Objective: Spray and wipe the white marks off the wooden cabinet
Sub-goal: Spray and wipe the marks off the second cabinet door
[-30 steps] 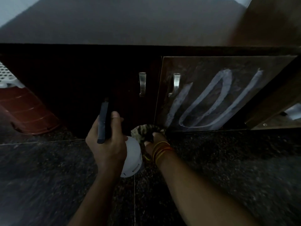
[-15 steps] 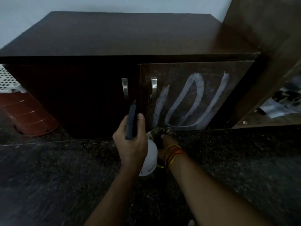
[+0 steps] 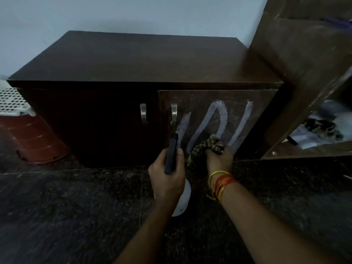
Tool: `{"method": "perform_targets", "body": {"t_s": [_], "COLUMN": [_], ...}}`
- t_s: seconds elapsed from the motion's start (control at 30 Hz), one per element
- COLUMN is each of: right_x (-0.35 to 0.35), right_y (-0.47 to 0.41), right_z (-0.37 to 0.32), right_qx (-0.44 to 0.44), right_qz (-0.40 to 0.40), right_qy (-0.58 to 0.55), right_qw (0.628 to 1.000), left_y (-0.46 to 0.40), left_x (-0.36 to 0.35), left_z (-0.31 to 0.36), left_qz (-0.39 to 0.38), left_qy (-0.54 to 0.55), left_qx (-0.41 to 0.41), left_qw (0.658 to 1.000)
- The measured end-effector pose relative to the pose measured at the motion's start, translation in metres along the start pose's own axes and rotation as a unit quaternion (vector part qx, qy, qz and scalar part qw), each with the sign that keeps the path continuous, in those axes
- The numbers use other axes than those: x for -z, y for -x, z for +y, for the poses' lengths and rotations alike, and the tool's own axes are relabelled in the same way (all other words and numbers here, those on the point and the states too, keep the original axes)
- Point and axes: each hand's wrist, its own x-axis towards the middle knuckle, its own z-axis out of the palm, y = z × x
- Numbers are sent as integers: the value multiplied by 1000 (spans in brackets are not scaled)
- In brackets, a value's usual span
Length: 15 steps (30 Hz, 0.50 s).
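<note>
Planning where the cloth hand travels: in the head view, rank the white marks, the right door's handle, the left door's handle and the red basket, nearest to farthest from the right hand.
1. White marks: on the right door, just above the right hand.
2. Right door's handle: up and to its left.
3. Left door's handle: further left.
4. Red basket: on the floor, far left.
</note>
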Motion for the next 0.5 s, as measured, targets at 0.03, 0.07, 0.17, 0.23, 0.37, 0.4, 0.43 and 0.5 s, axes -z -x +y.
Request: {"method": "perform_targets", "body": {"t_s": [0.03,0.07,0.17,0.23,0.37,0.4,0.43,0.5], "right_x": [4,7,16,21,31,34,37,43], "right_y": [-3,-5,-11,-15,-27,-30,-33,-38], "right_z": [-2,-4,-6,-8,-10,-10,-10,-9], "right_qx": [5,9,9,7,14,12,12,18], "right_qz": [4,9,25,24,39,50,61,77], "right_qy": [8,13,2,11,23,25,30,39], "right_qw": [1000,1000,1000,1000,999,998,998,996], "left_y": [0,0,0,2,8,9,10,11], "left_x": [-3,-5,-9,-11,-20,-22,-25,-31], "left_z": [1,2,-2,-6,-13,-13,-14,-12], "left_qz": [-1,-2,-8,-16,-38,-43,-46,-48], "left_qy": [-1,-2,-6,-11,-8,-8,-7,-7], "left_qx": [-1,-2,2,0,6,7,9,13], "left_qw": [1000,1000,1000,1000,999,999,999,999]}}
